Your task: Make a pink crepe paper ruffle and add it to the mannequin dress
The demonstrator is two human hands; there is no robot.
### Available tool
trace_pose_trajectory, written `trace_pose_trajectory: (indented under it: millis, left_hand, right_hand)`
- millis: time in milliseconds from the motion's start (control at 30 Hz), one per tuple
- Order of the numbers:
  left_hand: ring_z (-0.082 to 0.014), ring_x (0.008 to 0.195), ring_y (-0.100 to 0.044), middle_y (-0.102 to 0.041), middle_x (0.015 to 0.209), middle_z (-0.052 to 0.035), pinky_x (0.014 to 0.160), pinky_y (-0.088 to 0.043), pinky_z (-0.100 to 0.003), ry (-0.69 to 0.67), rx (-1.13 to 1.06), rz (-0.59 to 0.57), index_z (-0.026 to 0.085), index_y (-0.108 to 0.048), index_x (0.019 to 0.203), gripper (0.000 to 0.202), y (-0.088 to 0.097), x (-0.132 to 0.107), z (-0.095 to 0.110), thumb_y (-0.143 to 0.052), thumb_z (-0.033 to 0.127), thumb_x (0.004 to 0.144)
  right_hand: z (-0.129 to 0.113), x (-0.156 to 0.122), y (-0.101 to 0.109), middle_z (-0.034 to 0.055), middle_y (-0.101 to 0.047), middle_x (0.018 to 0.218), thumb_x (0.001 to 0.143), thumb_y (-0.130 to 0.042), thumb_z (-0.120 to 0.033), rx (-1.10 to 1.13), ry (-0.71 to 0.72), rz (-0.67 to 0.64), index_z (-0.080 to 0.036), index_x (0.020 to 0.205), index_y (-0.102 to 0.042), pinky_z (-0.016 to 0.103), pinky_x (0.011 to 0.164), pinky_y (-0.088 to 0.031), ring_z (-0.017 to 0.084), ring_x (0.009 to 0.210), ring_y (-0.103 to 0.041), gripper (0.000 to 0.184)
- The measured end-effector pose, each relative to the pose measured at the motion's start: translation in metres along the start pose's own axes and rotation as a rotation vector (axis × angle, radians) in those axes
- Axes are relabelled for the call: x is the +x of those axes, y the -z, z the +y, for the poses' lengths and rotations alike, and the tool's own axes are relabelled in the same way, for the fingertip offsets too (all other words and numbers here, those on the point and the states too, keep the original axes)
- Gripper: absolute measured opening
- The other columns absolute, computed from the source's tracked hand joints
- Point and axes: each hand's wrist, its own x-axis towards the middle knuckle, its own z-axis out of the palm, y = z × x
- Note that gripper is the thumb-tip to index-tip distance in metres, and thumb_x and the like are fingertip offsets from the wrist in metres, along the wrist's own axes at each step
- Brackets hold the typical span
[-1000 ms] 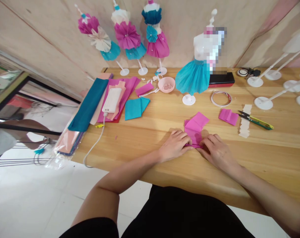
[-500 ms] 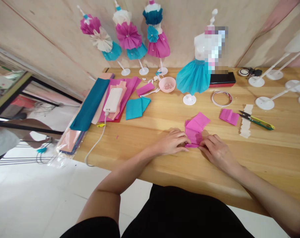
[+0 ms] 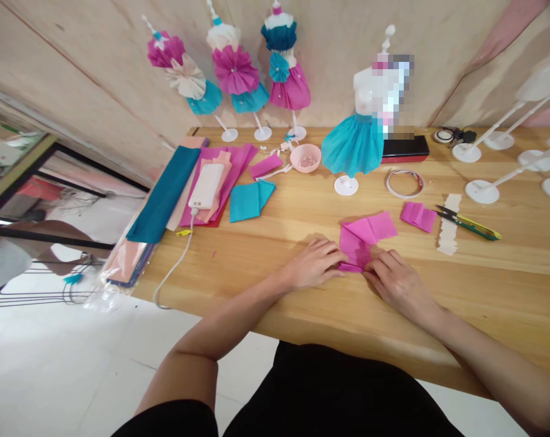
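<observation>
A magenta crepe paper strip lies on the wooden table, its near edge folded over in narrow layers and its far end bent off to the right. My left hand pinches the left end of the folded edge. At the right end, my right hand grips the same fold between thumb and fingers. To the right rests a small folded magenta paper piece. Beyond it, yellow-and-green thread snips lie across a cream ruffled paper strip.
A dress form in a turquoise paper skirt stands behind, near a tape roll and a pink bowl of beads. Folded turquoise paper, a white power bank and stacked paper sheets are on the left.
The far end of the magenta strip has swung down and to the right. Both hands keep their hold on the near fold. The whole view has shifted slightly.
</observation>
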Motion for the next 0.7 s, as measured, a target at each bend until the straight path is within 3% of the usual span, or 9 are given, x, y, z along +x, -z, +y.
trace_pose_trajectory:
  millis: [200, 367, 700]
  left_hand:
    - [-0.0179, 0.100, -0.051, -0.059, 0.098, -0.0048, 0.095, -0.038, -0.034, 0.076, -0.082, 0.048, 0.021, -0.065, 0.095, 0.024, -0.005, 0.001, 0.006, -0.048, 0.038, 0.094]
    - [-0.0173, 0.098, -0.052, -0.059, 0.095, -0.0031, 0.093, -0.038, -0.034, 0.160, -0.130, 0.063, 0.021, -0.066, 0.092, 0.024, -0.006, 0.000, 0.010, -0.051, 0.040, 0.092]
    - [-0.0203, 0.100, -0.051, -0.061, 0.100, -0.0049, 0.092, -0.035, -0.038, 0.114, 0.031, 0.041, 0.021, -0.062, 0.100, 0.031, -0.004, -0.002, 0.015, -0.046, 0.046, 0.092]
  right_hand:
    - [0.005, 0.001, 0.000, 0.0095, -0.058, 0.089, 0.092, -0.052, -0.023, 0.083, -0.028, 0.006, -0.019, 0.091, -0.058, 0.040, 0.078, -0.046, 0.024, 0.087, -0.052, 0.008]
    - [0.012, 0.000, 0.000, 0.0083, -0.058, 0.089, 0.090, -0.055, -0.030, 0.151, -0.073, 0.001, -0.020, 0.091, -0.057, 0.039, 0.077, -0.046, 0.024, 0.087, -0.052, 0.010]
    - [0.017, 0.003, 0.001, 0.0071, -0.059, 0.088, 0.091, -0.054, -0.033, 0.221, -0.079, -0.019, -0.022, 0.091, -0.057, 0.039, 0.077, -0.046, 0.023, 0.086, -0.054, 0.012]
